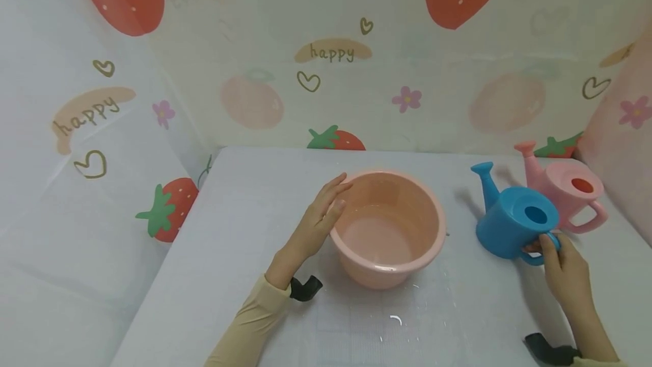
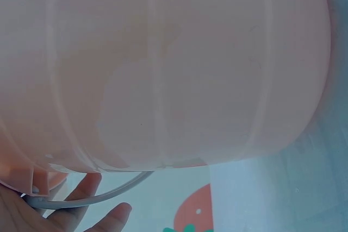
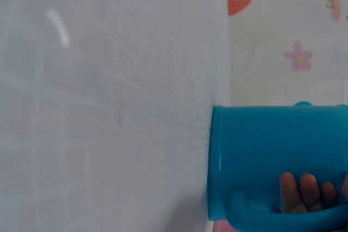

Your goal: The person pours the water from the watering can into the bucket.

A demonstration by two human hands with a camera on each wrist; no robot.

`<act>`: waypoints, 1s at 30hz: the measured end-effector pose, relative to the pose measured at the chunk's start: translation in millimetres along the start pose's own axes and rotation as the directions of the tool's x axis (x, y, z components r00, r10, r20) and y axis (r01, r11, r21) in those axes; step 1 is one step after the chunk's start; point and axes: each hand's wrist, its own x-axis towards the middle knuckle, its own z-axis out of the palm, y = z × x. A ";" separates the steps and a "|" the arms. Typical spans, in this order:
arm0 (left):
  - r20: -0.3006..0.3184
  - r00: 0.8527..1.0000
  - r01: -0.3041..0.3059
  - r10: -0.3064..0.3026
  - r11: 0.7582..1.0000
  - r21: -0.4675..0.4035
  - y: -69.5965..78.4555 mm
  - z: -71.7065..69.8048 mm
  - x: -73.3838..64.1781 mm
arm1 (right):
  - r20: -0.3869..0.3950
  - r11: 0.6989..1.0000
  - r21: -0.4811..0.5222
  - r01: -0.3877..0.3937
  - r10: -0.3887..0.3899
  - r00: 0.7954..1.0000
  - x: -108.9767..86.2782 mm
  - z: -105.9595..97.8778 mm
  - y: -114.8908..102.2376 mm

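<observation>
A pink plastic basin [image 1: 387, 276] stands upright on the white table. My left hand [image 1: 320, 217] rests against its left rim with the fingers extended and the thumb over the edge. In the left wrist view the basin wall [image 2: 163, 69] fills most of the picture, and a thin grey handle [image 2: 103, 195] passes by the fingers. My right hand [image 1: 567, 271] grips the handle of a blue watering can [image 1: 509, 222], fingers curled through the loop. The can's spout points up and to the left. Its base [image 3: 216, 161] is right at the table surface in the right wrist view.
A pink watering can [image 1: 557, 183] stands just behind the blue one, partly covered by it. White sheeting with printed strawberries [image 1: 178, 208] rises behind and left of the table [image 1: 244, 186]. Black straps [image 1: 305, 289] hang at both wrists.
</observation>
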 end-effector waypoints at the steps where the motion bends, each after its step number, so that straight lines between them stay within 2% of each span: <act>1: 0.000 1.000 0.000 0.000 1.000 0.002 0.0 0.0 -0.1 | -0.011 1.000 0.002 -0.003 0.003 1.000 -0.1 0.8 0.5; 6: 0.000 1.000 0.006 -0.006 1.000 0.001 -0.9 0.2 -0.4 | -0.067 1.000 0.011 0.007 -0.006 0.998 -1.6 3.5 -1.0; 11: -0.003 1.000 0.001 -0.001 1.000 -0.011 -1.8 0.4 -0.2 | -0.114 1.000 -0.030 0.006 -0.009 0.993 -3.0 0.4 -11.1; 16: 0.001 1.000 0.002 -0.002 1.000 -0.014 -0.5 0.3 -0.4 | -0.105 1.000 -0.003 -0.010 0.009 0.994 -3.7 -4.6 -24.3; 18: 0.001 1.000 0.003 -0.003 1.000 -0.015 -0.4 1.0 -0.7 | -0.107 1.000 -0.005 -0.018 0.017 0.994 -3.4 -3.7 -21.8; 20: 0.000 1.000 0.005 -0.005 1.000 -0.014 -0.2 1.4 -0.9 | -0.135 0.999 -0.047 -0.023 0.016 0.991 -1.9 0.4 -13.8; 24: -0.001 1.000 0.006 -0.006 1.000 -0.011 0.0 1.7 -1.3 | -0.185 0.999 -0.038 -0.002 -0.005 0.983 1.1 4.4 -4.3; 27: -0.005 1.000 0.009 -0.009 1.000 -0.004 0.7 1.4 -1.4 | -0.233 1.000 0.004 0.029 -0.027 0.972 1.3 -0.1 -14.1; 30: -0.011 1.000 0.011 -0.011 1.000 0.001 1.1 1.1 -1.4 | -0.266 0.996 0.069 0.059 -0.039 0.963 -3.2 -12.8 -45.7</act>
